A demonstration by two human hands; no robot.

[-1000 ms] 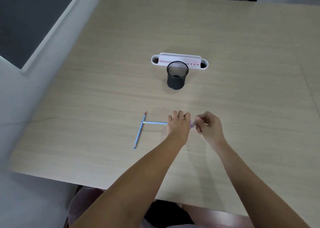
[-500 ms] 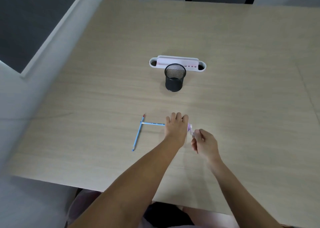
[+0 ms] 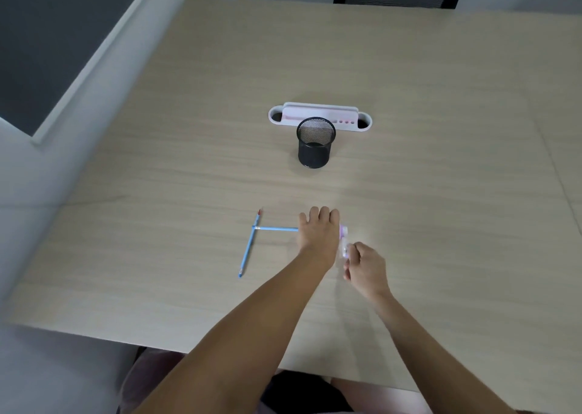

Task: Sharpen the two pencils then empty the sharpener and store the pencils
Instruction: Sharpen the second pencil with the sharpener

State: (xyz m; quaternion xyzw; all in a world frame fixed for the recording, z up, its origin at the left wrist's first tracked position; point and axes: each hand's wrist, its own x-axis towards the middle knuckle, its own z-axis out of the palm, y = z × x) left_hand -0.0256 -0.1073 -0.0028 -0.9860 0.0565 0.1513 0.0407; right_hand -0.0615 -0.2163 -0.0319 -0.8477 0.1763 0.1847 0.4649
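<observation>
Presently the first sharpening step appears to be in hand. The left hand (image 3: 318, 234) lies knuckles-up on the table (image 3: 441, 193), its fingers curled over the near end of a blue pencil (image 3: 277, 229) whose shaft runs out horizontally to the left of that hand. The sharpener (image 3: 344, 238), a small pale pink and clear body, shows just at the right edge of the left hand; the pencil's tip is hidden under the hand, so whether it is seated in the sharpener cannot be told. The right hand (image 3: 365, 268) sits immediately right of the sharpener with fingers curled, pinching its lower end.

A second blue pencil (image 3: 250, 244) lies loose on the table further left of the left hand, slanted, red end away from the person; the free end of the held pencil touches or crosses it.

A black mesh cup (image 3: 315, 142) stands well beyond the left hand, upright, with a white desk organiser (image 3: 320, 118) just behind it.

Judgement: only one pencil is being worked; the second, the emptying and the storing all remain. The next move calls for a firm hold on the sharpener while the pencil is turned, keeping the shaft from knocking the loose pencil.
</observation>
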